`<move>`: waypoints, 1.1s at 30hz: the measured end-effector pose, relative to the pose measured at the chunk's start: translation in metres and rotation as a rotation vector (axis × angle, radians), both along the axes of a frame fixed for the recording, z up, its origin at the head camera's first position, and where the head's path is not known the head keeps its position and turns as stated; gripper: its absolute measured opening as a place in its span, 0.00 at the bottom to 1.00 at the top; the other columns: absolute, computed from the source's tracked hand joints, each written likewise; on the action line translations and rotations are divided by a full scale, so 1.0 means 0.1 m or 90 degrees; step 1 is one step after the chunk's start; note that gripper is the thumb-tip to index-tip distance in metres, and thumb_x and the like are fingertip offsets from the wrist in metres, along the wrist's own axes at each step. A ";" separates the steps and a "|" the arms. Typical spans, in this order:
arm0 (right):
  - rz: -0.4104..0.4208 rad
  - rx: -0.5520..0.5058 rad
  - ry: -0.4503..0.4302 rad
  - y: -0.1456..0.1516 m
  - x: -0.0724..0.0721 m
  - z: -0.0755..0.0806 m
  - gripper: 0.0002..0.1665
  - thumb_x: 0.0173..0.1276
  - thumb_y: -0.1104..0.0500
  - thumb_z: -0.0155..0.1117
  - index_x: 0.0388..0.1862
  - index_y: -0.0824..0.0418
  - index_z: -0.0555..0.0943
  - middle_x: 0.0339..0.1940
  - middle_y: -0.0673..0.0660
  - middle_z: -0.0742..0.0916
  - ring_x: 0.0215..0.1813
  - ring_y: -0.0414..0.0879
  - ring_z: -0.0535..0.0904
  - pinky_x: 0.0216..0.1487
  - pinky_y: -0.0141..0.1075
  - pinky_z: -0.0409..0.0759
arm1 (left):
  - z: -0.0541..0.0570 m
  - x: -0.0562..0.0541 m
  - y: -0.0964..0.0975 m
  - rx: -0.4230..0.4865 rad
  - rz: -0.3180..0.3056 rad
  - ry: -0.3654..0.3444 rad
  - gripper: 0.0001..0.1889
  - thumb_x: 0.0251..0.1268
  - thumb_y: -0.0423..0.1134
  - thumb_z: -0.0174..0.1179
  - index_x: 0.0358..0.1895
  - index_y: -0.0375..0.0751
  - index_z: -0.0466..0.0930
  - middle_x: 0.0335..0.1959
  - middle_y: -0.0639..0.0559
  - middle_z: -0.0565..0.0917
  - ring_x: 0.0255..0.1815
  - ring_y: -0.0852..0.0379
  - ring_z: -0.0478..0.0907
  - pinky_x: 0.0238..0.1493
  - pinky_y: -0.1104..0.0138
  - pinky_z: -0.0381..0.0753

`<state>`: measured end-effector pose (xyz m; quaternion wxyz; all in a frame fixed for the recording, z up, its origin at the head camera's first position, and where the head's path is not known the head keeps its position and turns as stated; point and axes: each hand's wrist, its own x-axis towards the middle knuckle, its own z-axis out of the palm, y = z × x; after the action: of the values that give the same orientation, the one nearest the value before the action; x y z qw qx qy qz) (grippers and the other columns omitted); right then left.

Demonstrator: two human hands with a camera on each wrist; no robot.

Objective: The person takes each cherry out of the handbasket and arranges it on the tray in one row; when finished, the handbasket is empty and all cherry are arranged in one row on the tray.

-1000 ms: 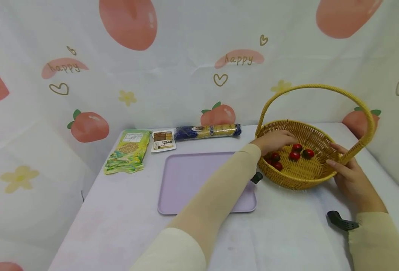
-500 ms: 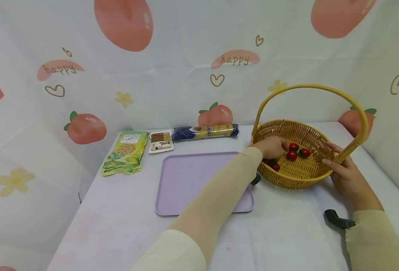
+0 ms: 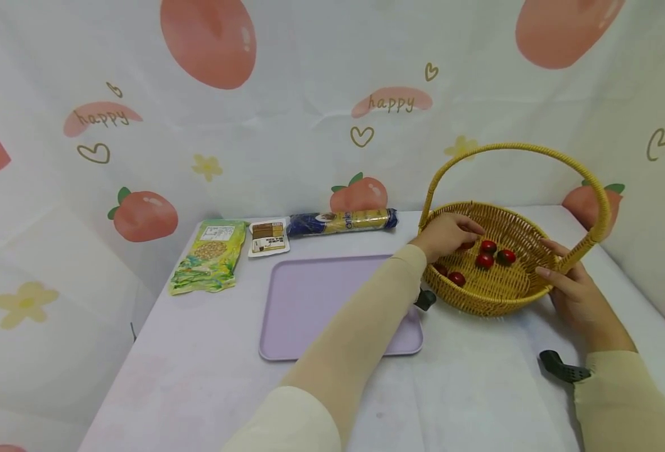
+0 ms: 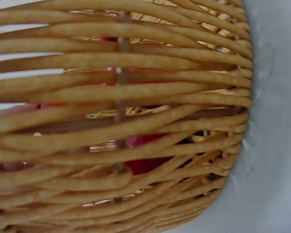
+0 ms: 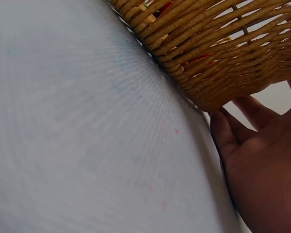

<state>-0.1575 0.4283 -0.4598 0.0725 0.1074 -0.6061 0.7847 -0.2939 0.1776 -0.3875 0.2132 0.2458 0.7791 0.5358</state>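
Observation:
A yellow wicker basket [image 3: 502, 307] with a tall arched handle stands at the right of the table. Several red cherry tomatoes [image 3: 485, 260] with dark ends lie inside it. My left hand [image 3: 445, 237] reaches over the near-left rim, fingers bent down, pinching a dark red tomato that is mostly hidden under the fingertips. In the left wrist view the woven wall [image 4: 87, 92] covers most of the scene, a red tomato [image 4: 145, 153] showing through its gaps. My right hand [image 3: 583, 301] grips the basket's right rim near the handle's base, thumb on the near side.
A lilac tray [image 3: 304, 307] lies left of the basket, partly beneath my left forearm. Behind it are a green-yellow bag [image 3: 210, 257], a small white-edged packet [image 3: 269, 237] and a long blue-yellow packet [image 3: 343, 221]. A printed cloth [image 3: 287, 138] hangs at the back.
Inside the basket, my left hand first drew back and curled down, then lifted slightly with its fingers pinched together. The right hand keeps its hold on the rim. The view shifted a little.

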 end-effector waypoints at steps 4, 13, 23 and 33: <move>0.003 -0.003 0.004 -0.01 0.00 -0.01 0.34 0.86 0.73 0.47 0.87 0.57 0.65 0.77 0.53 0.68 0.73 0.41 0.67 0.66 0.28 0.67 | -0.02 -0.02 -0.04 0.057 -0.013 -0.038 0.12 0.81 0.27 0.63 0.58 0.39 0.91 0.46 0.57 0.88 0.45 0.64 0.83 0.46 0.72 0.82; 0.011 0.007 0.017 -0.02 0.02 -0.04 0.33 0.86 0.74 0.46 0.85 0.58 0.66 0.75 0.54 0.70 0.70 0.42 0.70 0.65 0.27 0.71 | -0.03 0.02 -0.10 0.167 -0.038 -0.063 0.13 0.82 0.30 0.63 0.63 0.33 0.86 0.46 0.56 0.85 0.45 0.62 0.86 0.50 0.68 0.86; 0.021 -0.012 0.028 0.00 0.03 -0.04 0.33 0.86 0.75 0.44 0.84 0.58 0.67 0.75 0.53 0.72 0.70 0.42 0.72 0.65 0.27 0.73 | 0.17 0.12 -0.47 0.238 -0.049 -0.026 0.14 0.81 0.31 0.65 0.64 0.35 0.84 0.48 0.52 0.86 0.46 0.56 0.87 0.50 0.66 0.86; 0.024 -0.036 0.032 0.00 0.01 -0.03 0.33 0.85 0.76 0.44 0.83 0.59 0.70 0.73 0.53 0.75 0.69 0.42 0.74 0.64 0.27 0.74 | 0.17 0.27 -1.07 0.214 -0.026 0.024 0.16 0.79 0.33 0.68 0.65 0.41 0.87 0.57 0.56 0.87 0.52 0.49 0.84 0.48 0.59 0.85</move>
<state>-0.1562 0.4288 -0.4632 0.0762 0.1365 -0.5793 0.8000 -0.2672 0.0707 -0.3710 0.1657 0.3038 0.6770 0.6496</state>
